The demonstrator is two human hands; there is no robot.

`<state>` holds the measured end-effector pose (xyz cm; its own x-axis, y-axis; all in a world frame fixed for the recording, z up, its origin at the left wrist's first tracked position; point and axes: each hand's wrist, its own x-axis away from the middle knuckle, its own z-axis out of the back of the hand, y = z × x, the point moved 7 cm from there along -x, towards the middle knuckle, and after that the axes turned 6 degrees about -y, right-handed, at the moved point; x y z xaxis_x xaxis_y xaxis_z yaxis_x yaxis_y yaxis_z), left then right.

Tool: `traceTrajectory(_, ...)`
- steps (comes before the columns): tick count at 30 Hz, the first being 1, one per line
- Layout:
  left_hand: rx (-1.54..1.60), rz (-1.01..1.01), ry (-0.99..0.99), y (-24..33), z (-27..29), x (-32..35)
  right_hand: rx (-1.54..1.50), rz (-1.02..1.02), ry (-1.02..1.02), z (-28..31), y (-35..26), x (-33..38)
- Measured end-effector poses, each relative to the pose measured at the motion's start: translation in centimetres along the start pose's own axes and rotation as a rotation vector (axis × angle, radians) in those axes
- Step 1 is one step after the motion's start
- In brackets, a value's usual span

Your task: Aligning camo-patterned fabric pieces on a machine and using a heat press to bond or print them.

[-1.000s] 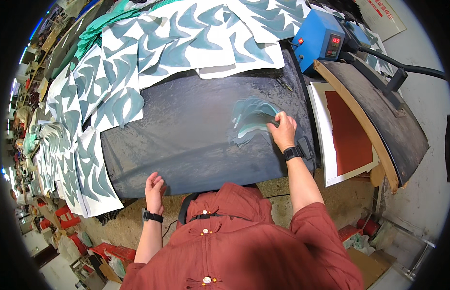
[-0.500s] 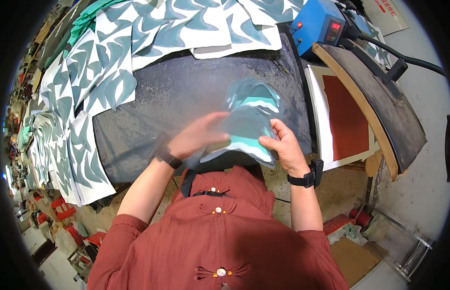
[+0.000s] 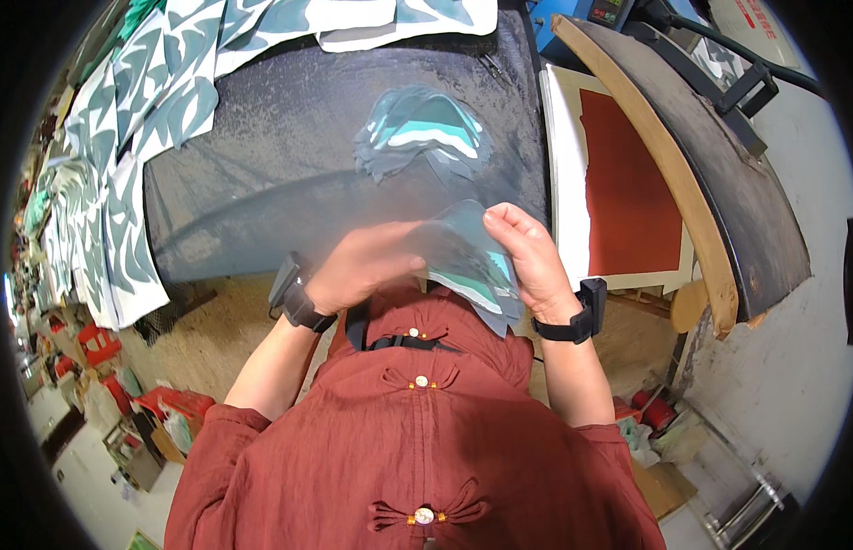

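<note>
My right hand (image 3: pixel 532 261) is closed on the right end of a stack of thin curved pieces (image 3: pixel 463 284), grey-green with teal and white bands, held in front of my waist. At the left end of the stack is my left hand (image 3: pixel 367 268). Its fingers are smeared by motion, so whether they grip a piece cannot be made out. Beyond the hands, a pile of similar curved pieces (image 3: pixel 431 137) lies fanned out on the dark worn table (image 3: pixel 280 137). The pieces' material is unclear.
White sheets with grey-green curved shapes (image 3: pixel 124 220) cover the table's left and far sides. On the right stand a board with a red-brown panel (image 3: pixel 632 183), a curved wood-edged black platen (image 3: pixel 692 137) and a blue box with a display (image 3: pixel 582 14). Red stools (image 3: pixel 96 346) are at lower left.
The view has shifted, with the table sliding up and left. The held stack has come nearer my body, away from the pile, and its pieces are more fanned out.
</note>
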<state>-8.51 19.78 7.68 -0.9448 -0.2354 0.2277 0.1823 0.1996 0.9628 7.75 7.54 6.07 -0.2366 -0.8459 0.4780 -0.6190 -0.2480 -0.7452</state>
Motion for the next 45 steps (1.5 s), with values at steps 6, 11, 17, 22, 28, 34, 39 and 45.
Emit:
traceTrajectory(6,0.198,0.090,0.180,-2.8,-3.0,1.6,0.188,-0.061,-0.140,2.8,-0.2,2.4)
traceTrajectory(11,0.558,0.093,0.388,-4.4,-3.8,4.2,0.466,0.247,0.099,12.0,-8.1,1.0)
traceTrajectory(17,0.648,0.145,0.459,-7.5,-4.6,8.3,0.775,0.339,0.376,22.3,-15.4,-5.7)
traceTrajectory(22,0.779,0.182,0.500,-10.2,-6.7,10.9,1.025,0.411,0.416,23.8,-17.1,-10.0)
traceTrajectory(28,0.777,0.219,0.545,-11.2,-8.2,13.2,1.314,0.457,0.592,25.1,-18.2,-12.4)
traceTrajectory(34,0.762,0.240,0.587,-11.3,-9.0,13.4,1.630,0.612,0.686,24.0,-18.7,-11.9)
traceTrajectory(39,0.730,0.212,0.521,-11.2,-9.7,12.3,1.136,0.652,0.447,16.0,-15.7,-6.0)
traceTrajectory(45,0.720,0.187,0.410,-9.8,-11.3,10.6,0.847,0.214,-0.155,1.1,-1.0,7.4)
